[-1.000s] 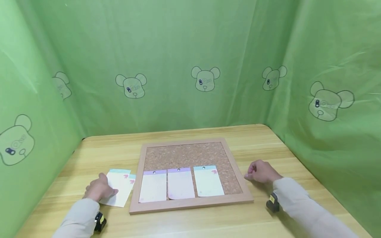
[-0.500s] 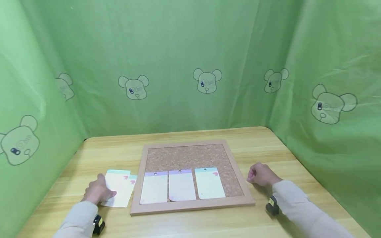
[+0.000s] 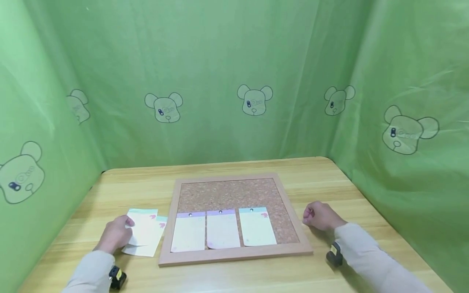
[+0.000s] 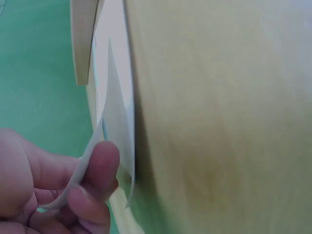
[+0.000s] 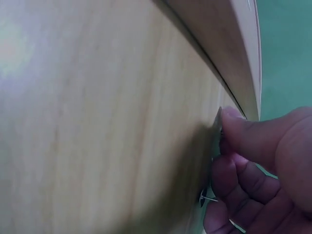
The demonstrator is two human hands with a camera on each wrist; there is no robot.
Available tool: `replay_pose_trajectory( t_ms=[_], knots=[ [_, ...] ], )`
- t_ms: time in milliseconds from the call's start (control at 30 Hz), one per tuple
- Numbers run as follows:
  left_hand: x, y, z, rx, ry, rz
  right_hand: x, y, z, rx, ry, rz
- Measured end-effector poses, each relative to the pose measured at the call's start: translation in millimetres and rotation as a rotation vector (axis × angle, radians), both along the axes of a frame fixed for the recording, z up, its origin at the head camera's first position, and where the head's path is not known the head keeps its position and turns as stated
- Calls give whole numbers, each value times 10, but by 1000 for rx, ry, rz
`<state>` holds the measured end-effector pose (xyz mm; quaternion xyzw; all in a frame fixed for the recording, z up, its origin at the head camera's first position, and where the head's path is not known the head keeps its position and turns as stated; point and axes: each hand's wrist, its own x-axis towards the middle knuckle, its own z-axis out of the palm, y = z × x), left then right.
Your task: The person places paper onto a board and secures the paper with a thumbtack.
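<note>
In the head view my left hand pinches the left edge of a white note sheet with a teal top band. The left wrist view shows this sheet bent up between the thumb and fingers. Under it lies another note sheet, partly covered. My right hand is beside the board's right edge, fingers curled. Close up, a thumbtack sits edge-on between its thumb and index finger. A second thumbtack, pin outward, shows by the lower fingers.
A wood-framed cork board lies mid-table between the hands. Two purple-topped sheets and one teal-topped sheet are tacked in a row along its lower part. A green curtain encloses the wooden table.
My left hand has gone from resting on the upper sheet to pinching its edge, and that sheet has shifted slightly left. The right hand stays nearly in place, its fingers a little more curled.
</note>
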<state>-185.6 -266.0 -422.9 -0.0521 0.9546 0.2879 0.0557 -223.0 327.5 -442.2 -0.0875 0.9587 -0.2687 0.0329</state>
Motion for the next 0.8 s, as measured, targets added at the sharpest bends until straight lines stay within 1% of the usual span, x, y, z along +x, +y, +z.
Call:
replay_pose_trajectory(
  t_ms=[100, 233, 333, 367, 467, 567, 800],
  knots=[
    [1, -24, 27, 22, 21, -8, -27, 6, -2, 3, -10, -18],
    [-5, -6, 94, 161, 24, 38, -47, 14, 20, 19, -32, -25],
    [-14, 39, 153, 269, 44, 86, -47, 8, 49, 24, -55, -29],
    [-18, 58, 173, 287, 52, 97, -48, 2, 58, 21, -66, -40],
    [-31, 112, 230, 303, 103, 106, -48, -17, 83, 24, -69, -38],
    [-53, 160, 261, 300, 135, 106, -51, -29, 101, 28, -66, -33],
    [-129, 271, 250, 308, 169, 104, -70, -38, 117, 27, -58, -21]
  ],
)
